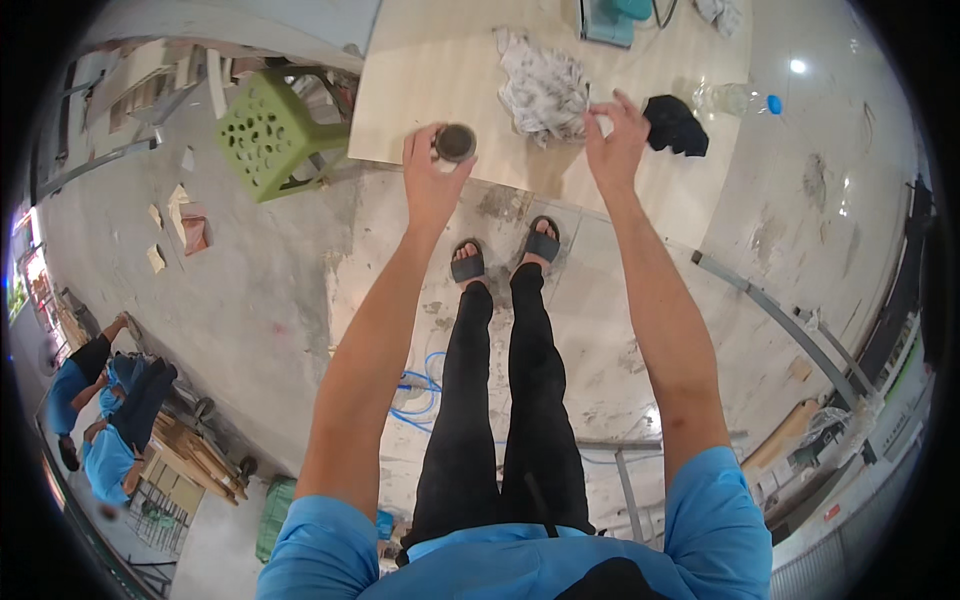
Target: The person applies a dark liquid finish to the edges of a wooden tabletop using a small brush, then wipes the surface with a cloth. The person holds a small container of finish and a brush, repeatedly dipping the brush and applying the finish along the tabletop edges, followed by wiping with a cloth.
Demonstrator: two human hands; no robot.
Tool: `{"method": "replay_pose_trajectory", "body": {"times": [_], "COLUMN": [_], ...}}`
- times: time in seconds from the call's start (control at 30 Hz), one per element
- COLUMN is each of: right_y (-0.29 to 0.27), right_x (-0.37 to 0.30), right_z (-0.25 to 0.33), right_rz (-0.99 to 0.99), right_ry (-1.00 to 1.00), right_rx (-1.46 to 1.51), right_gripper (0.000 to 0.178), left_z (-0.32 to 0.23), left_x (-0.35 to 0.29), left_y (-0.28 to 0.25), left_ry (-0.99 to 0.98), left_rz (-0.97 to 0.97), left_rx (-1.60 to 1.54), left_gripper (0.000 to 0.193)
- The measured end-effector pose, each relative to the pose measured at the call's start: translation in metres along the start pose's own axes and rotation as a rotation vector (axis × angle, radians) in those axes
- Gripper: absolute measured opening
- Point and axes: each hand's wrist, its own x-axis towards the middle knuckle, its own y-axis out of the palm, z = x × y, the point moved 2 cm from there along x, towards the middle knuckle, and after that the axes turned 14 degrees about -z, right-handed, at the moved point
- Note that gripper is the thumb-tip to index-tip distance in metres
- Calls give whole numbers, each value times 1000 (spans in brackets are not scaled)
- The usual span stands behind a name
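Observation:
My left hand (pixel 433 172) is curled round a small round dark can (pixel 455 143) at the near edge of the pale wooden board (pixel 400 90). From above, its top looks dark and greyish; what is inside cannot be made out. My right hand (pixel 617 140) is held over the board with thumb and forefinger pinched together. Whatever sits between those fingertips is too small to tell. Just left of them lies a crumpled white patterned cloth (pixel 543 90), and a black cloth (pixel 677 126) rests to the right of the hand.
A teal power tool (pixel 606 25) stands at the board's far side. A clear bottle with a blue cap (pixel 730 98) lies at its right edge. Left is a green plastic stool (pixel 265 135). Metal frame bars (pixel 775 310) rise at right; blue hose (pixel 415 395) lies behind. People work far left.

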Motion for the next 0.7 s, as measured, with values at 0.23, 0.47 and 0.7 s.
{"method": "replay_pose_trajectory", "body": {"times": [0.23,0.47,0.7], "right_y": [61,92,80], "right_x": [-23,-29,-16], "right_z": [-22,-9,41], "right_rz": [352,492,420], "right_ry": [307,384,201], "right_rx": [106,33,185], "right_gripper": [18,11,7], "left_z": [35,41,46], "left_x": [37,45,39], "left_y": [90,110,102], "left_ry": [22,78,30], "left_rz": [27,48,78], "left_rx": [-19,42,59], "left_gripper": [62,66,86]}}
